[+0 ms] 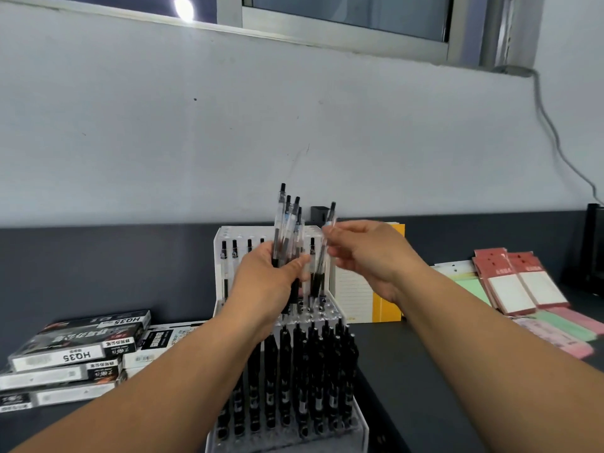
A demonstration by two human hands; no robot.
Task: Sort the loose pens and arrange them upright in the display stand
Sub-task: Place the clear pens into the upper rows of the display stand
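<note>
Several clear pens [287,230] sit bunched in your left hand [268,282], fingers wrapped closed round their lower barrels, tops fanned out above the display stand [343,317]; your right hand [369,256] pinches a single clear pen [327,250] between thumb and fingertips, tip angled down toward the open holes in the upper tier; lower tier already packed with black pens [310,371], back row partly filled; risk: bunch is loosely fanned, so one could slide out of the left grip onto the filled rows; single pen is tilted, may miss its hole or knock a seated neighbour; right hand is blurred, so exact finger contact is hard to read; boxes [78,354] at left untouched.
</note>
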